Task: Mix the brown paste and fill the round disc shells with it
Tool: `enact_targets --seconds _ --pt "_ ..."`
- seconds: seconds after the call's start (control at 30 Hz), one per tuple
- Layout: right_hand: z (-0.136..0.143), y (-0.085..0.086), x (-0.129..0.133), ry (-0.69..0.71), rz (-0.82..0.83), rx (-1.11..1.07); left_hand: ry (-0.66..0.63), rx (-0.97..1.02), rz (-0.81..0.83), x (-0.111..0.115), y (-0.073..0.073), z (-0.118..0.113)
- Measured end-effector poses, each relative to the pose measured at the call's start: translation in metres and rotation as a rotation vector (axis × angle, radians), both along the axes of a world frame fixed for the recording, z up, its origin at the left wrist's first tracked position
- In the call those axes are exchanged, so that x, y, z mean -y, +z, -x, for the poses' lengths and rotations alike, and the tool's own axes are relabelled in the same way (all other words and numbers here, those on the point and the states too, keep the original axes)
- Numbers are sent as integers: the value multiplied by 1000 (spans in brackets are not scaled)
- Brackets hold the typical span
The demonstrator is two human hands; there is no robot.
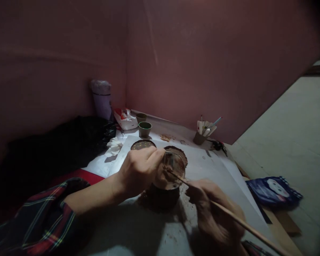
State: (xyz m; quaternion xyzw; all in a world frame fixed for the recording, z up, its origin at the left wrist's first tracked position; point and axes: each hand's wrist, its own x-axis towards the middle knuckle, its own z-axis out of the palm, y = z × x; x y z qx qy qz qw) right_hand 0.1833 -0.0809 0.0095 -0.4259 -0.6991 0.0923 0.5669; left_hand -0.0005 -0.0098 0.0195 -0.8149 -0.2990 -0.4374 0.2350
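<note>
We hold a smeared cup [167, 184] in the middle of the view, tilted, with brown paste in it; take it as the centre of the clock. At nine o'clock our left hand [142, 170] is closed round its side, with the fingers pinched near the rim. At four o'clock our right hand [220, 220] grips a long thin stick [256, 232], and the tip reaches into the brown paste. Below the cup is a dark round patch; we cannot tell whether it is a pot or a shadow.

Just behind the cup, toward twelve, we see a dark-rimmed pot [182, 154] with brown contents. Toward ten, partly hidden by our left hand, is another pot [142, 141] with yellow specks. These rest on white paper [216, 170] over the bench [181, 133].

Farther off, two small pots stand at eleven, one green-rimmed [145, 131]. A tissue pack [128, 122] sits beside them, with a purple roll [102, 103] beyond. Between one and two stands a pen pot [200, 138], full of pens and sticks. At three o'clock, well apart, lies a blue pouch [264, 192].
</note>
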Motion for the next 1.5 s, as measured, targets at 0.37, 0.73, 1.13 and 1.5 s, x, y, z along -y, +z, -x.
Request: enact_targets --seconds 0.37,0.73,1.13,1.5 --pt "1 -6 -21 34 397 -931 -27 -18 10 3 3 -1" --pt "-6 -14 -24 -41 365 -613 74 -24 -3 -6 1 6" --pt "-4 -9 -23 -91 113 -659 37 -20 5 -6 0 5" --pt "-10 -16 -23 -66 181 -673 72 -31 -13 -6 0 5"
